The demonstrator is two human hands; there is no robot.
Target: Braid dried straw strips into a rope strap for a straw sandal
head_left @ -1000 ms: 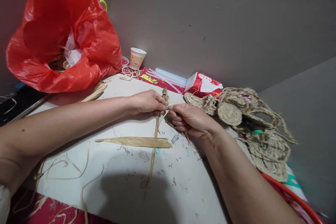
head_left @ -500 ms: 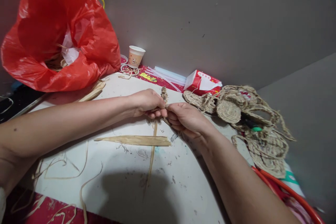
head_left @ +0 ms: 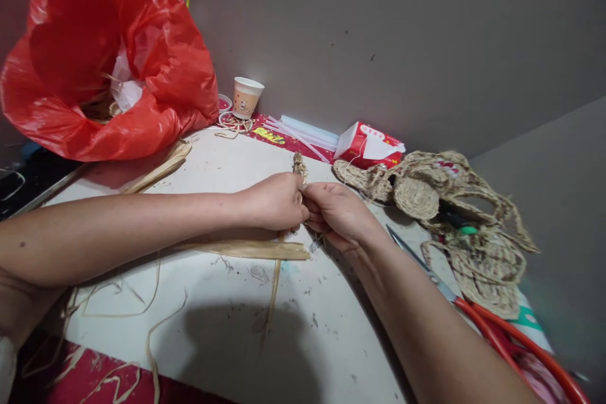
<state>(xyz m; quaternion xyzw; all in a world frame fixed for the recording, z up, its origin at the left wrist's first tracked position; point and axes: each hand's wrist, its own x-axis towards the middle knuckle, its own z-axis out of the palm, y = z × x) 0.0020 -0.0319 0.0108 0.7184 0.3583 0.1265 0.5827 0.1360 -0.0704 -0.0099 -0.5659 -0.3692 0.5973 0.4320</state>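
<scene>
My left hand point(head_left: 277, 201) and my right hand point(head_left: 337, 211) meet over the white table point(head_left: 227, 334). Both are closed around a short twisted braid of dried plant fibre point(head_left: 299, 167), whose knobbly end sticks up beyond the fingers. The fingertips of the two hands touch or nearly touch, and the middle of the braid is hidden behind them. Just below the hands lies a flat dried leaf strip point(head_left: 250, 249), its left part covered by my left forearm. A narrow strip point(head_left: 273, 293) crosses beneath it and runs toward me.
A red plastic bag point(head_left: 180, 69) holding dried strips stands at left. Along the wall are a paper cup point(head_left: 248, 98), pale straws point(head_left: 303, 132) and a red tissue pack point(head_left: 372, 145). Woven straw pieces point(head_left: 416, 197) and red-handled scissors point(head_left: 492, 328) lie at right.
My left hand has rolled over so its back faces up, and its fingers have gone behind it. The scissors' blades now show beside my right forearm. The view has shifted slightly.
</scene>
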